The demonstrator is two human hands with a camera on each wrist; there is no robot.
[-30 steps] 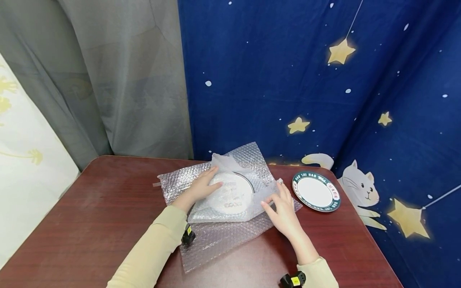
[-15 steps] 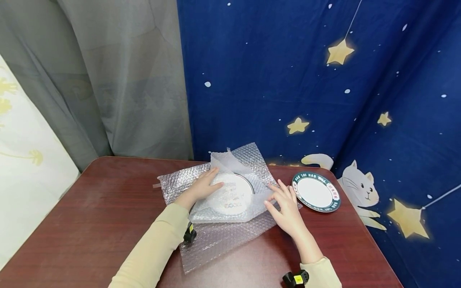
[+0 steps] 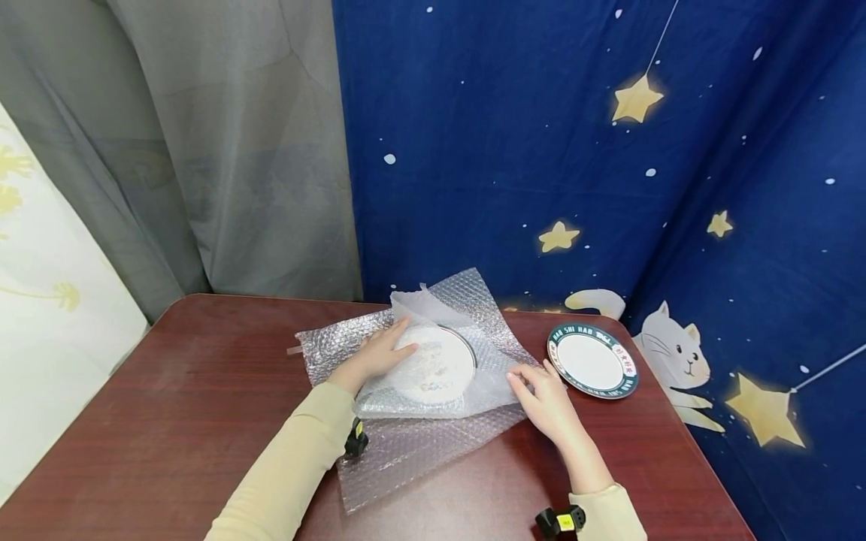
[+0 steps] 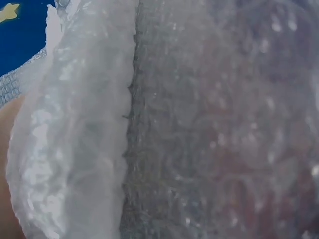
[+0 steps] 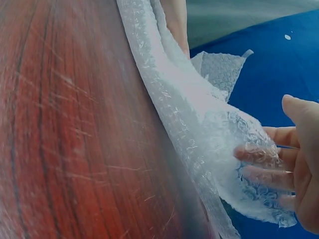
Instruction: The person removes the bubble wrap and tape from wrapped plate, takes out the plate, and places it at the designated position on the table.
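A round white plate [image 3: 440,368] with a dark rim lies under a translucent white sheet [image 3: 426,306], on a large piece of bubble wrap [image 3: 419,462]. My left hand [image 3: 377,353] rests with fingers spread on the covered plate's left side. At the right edge of the wrapping is my right hand [image 3: 546,402]. In the right wrist view, the extended fingers of the right hand [image 5: 301,164] lie behind a raised flap of bubble wrap [image 5: 244,144], with the thumb apart. Wrapping [image 4: 84,119] fills most of the left wrist view.
A second plate [image 3: 591,362], white with a green lettered rim, lies near the right edge of the reddish-brown table [image 3: 203,398]. Grey curtain [image 3: 257,150] and blue star-patterned curtain [image 3: 473,150] hang behind the table.
My right hand has shifted right and slightly down, letting go of the sheet's corner and moving to the wrap's right edge. The left hand stays nearly still on the covered plate.
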